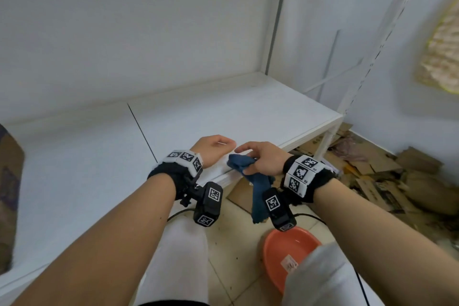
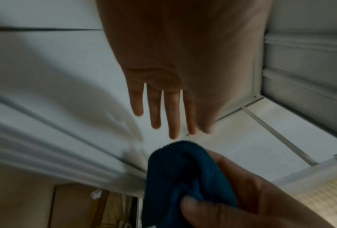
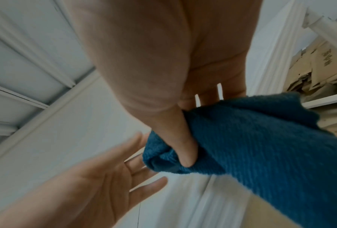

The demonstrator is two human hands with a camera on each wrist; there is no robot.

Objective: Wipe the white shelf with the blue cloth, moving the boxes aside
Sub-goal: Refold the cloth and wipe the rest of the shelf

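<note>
I see my right hand (image 1: 263,158) pinching the bunched blue terry cloth (image 1: 242,163) between thumb and fingers over the flat white shelf (image 1: 248,112) front edge; my left hand (image 1: 213,149) beside it, fingers straight and spread

Both bare forearms reach forward side by side, each wrist wrapped in a black band with marker tiles and a small camera slung beneath. The left hand (image 1: 213,149) is held flat, palm down, fingers (image 2: 155,111) straight and slightly spread, holding nothing. Just right of it, the right hand (image 1: 263,159) has its thumb (image 3: 185,148) curled in, pinching the cloth (image 1: 248,171) against its fingers, index finger pointing left toward the left hand.
</note>
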